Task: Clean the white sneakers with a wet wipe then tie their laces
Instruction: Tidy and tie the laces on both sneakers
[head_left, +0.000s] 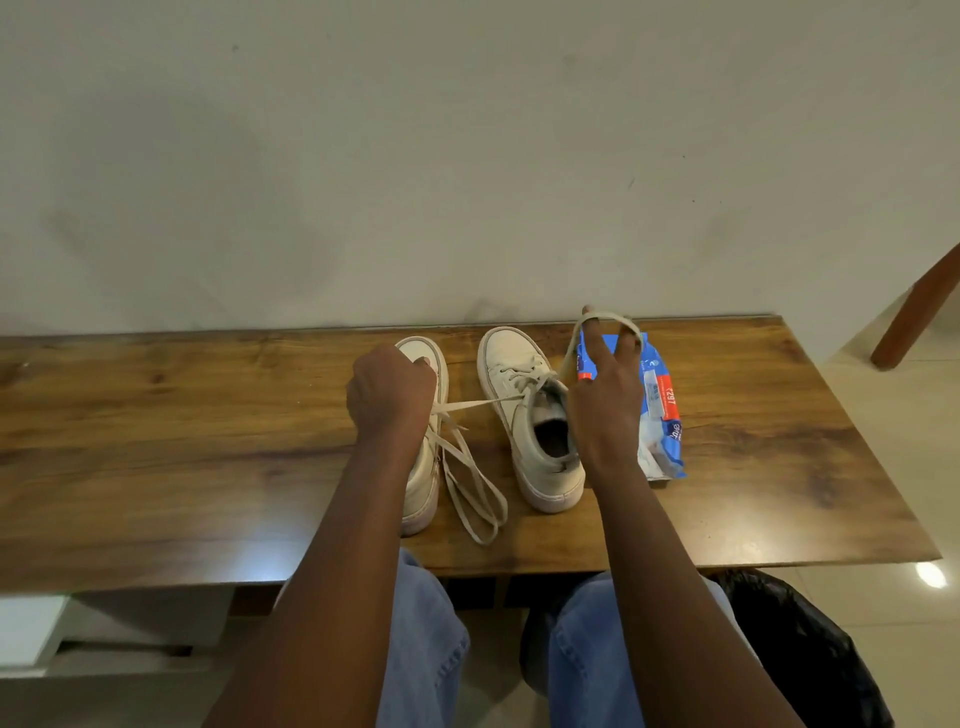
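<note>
Your left hand (390, 391) is closed in a fist over the left sneaker (422, 480), gripping one end of the right sneaker's lace (470, 405), which runs taut from the eyelets across the gap between the shoes. Your right hand (605, 397) has its first two fingers (589, 343) straight and spread in a V. The other end of that lace is hooked across their tips and drops along the forefinger back to the shoe. How your thumb lies is hidden from this view.

Both sneakers stand on the wooden table (208, 441), toes towards the wall, side by side and apart. The right sneaker (524, 415) sits between your hands. The left sneaker's laces (480, 491) lie loose on the tabletop between the pair, in long untied loops.

Just beyond your right hand lies the blue wet wipe pack (664, 415), partly covered by your fingers. Its white and orange sticker reads "297", printed sideways from where you sit. The other writing on the pack is too small to read.

Your knees in blue jeans (431, 623) show below the table edge.
</note>
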